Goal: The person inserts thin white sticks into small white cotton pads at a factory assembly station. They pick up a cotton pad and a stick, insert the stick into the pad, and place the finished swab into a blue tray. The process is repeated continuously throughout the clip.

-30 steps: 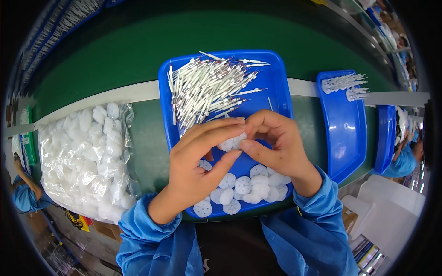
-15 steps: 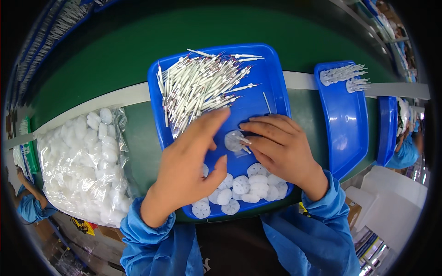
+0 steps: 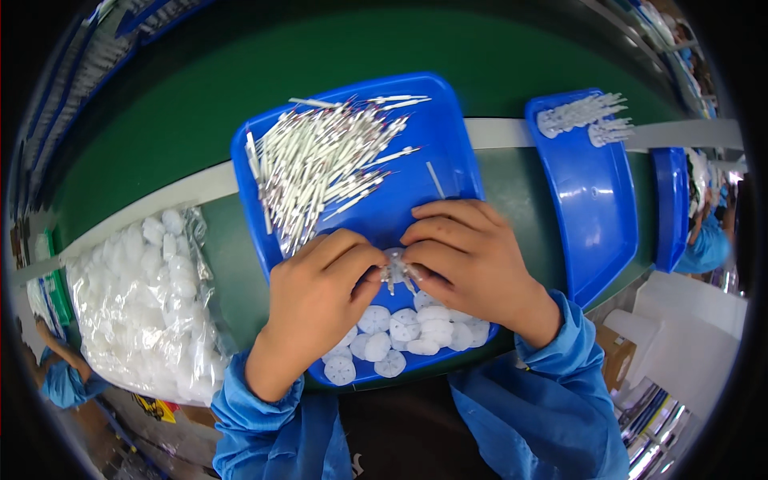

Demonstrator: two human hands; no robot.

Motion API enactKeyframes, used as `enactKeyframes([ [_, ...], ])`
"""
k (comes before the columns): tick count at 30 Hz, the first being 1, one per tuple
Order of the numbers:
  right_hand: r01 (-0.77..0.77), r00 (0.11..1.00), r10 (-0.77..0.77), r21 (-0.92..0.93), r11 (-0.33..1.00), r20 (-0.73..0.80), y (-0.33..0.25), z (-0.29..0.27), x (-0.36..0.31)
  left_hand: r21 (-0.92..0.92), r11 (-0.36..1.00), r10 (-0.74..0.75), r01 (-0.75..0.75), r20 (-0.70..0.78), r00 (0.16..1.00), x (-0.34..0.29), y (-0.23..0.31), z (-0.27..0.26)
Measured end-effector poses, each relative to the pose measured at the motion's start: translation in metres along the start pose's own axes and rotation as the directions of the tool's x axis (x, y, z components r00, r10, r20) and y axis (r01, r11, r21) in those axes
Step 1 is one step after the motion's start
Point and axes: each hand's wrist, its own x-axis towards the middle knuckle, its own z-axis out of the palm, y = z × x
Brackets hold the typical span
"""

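Observation:
Over the near half of the blue tray [image 3: 460, 144], both hands meet at a small translucent plastic disc [image 3: 395, 256] with several thin pale sticks pointing toward me. My left hand [image 3: 320, 292] pinches at its left side, fingers closed. On the other side my right hand [image 3: 472, 256] grips it between thumb and fingers. The fingertips partly cover the disc and sticks. In the tray's far left part lies a heap of thin white sticks with dark reddish ends [image 3: 320, 160]. White round discs [image 3: 404, 324] are piled along its near edge.
A clear bag of white discs [image 3: 144, 312] lies to the left. At right stands a second blue tray [image 3: 592, 208] holding discs with upright sticks [image 3: 580, 114]. One loose stick [image 3: 435, 180] lies beyond my right hand. Co-workers' blue sleeves [image 3: 704, 244] show at both sides.
My left hand has moved from hovering apart to pinching the disc's left side. The disc has turned, so its sticks now point toward me. The view has shifted slightly.

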Motion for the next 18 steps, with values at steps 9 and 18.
enactKeyframes([
  [9,-0.208,0.946,0.212,0.043,0.977,-0.246,0.030,-0.060,-0.035,-0.036,0.996,-0.084,0.082,-0.075,0.994,-0.022,0.013,-0.015],
  [18,-0.808,0.563,0.668,-0.154,0.569,-0.486,0.152,-0.118,-0.097,0.006,0.986,0.168,-0.168,-0.098,0.981,-0.022,-0.017,-0.016],
])
